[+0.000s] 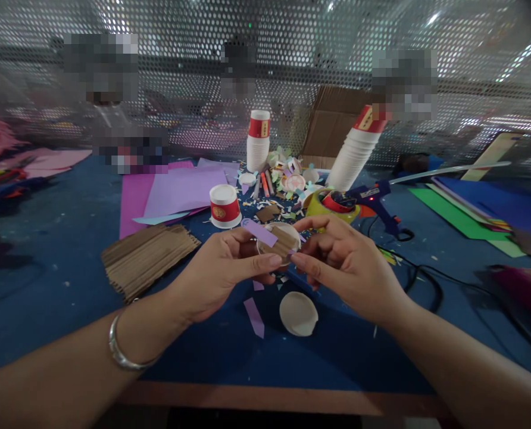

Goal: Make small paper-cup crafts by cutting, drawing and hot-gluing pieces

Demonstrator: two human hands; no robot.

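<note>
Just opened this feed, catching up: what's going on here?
A person's left hand holds a round white disc bearing corrugated cardboard and a purple paper strip; the right hand has its fingertips at the disc's edge. A second white disc and another purple strip lie on the blue table, nearer the person. A glue gun, red light lit, sits beyond.
</note>
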